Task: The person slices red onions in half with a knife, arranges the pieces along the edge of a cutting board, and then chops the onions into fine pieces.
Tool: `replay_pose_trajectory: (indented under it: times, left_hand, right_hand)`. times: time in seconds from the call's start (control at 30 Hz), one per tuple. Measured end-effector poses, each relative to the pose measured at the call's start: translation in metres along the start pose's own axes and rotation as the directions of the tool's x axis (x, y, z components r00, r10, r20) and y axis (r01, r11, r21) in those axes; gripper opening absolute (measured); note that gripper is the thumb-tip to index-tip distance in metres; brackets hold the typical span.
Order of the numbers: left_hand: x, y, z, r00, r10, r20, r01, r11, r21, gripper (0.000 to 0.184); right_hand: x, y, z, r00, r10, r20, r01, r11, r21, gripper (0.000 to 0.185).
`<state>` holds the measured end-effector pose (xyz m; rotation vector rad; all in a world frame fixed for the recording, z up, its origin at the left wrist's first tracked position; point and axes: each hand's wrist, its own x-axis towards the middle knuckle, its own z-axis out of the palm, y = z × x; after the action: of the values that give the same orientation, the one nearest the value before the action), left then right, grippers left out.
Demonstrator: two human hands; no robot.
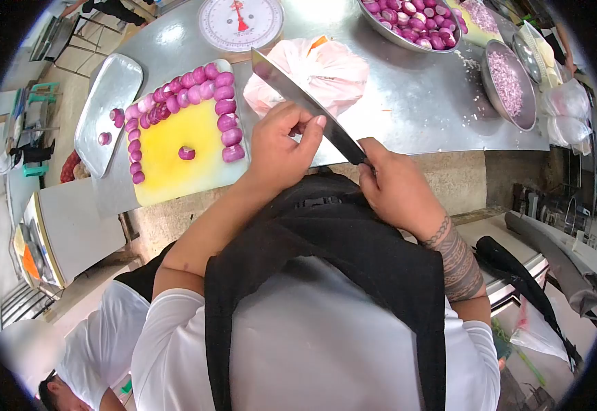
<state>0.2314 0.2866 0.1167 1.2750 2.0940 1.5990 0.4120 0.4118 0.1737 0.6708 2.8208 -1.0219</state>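
Knife [278, 79] is held in the right hand [398, 181] above the near edge of the metal table [422, 103], its blade angled up and to the left across the front of a pale plastic bag [343, 72]. The handle is enclosed by the right fingers, which are wrapped and pressed together. The left hand [281, 147] is placed at the lower side of the blade, with its fingers curled inward and the thumb extended toward the metal; contact with the blade cannot be confirmed. A purplish patch is noted between the left thumb and fingers, but whether anything is pinched there cannot be told.

To the left, a yellow cutting board [165, 168] is lined with peeled purple onions [225, 107] on its left, far and right sides, and a single onion [187, 153] is set apart in the middle. Further left, a metal tray [117, 82] is observed with onions on it. A dial scale [224, 24] is positioned beyond the board. At the far right, a bowl of whole onions [393, 38] and a bowl of chopped onion [530, 103] are recorded.
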Motion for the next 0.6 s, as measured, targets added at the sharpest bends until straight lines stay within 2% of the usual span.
replay_pose_trajectory:
  times: [0.6]
  left_hand:
    - [-0.0060, -0.0032, -0.0063, 1.000, -0.019, -0.003, 0.019, 1.000, -0.002, 0.018]
  right_hand:
    - [0.0023, -0.0079, 0.0029, 0.999, 0.017, 0.038, -0.017, 1.000, 0.009, 0.024]
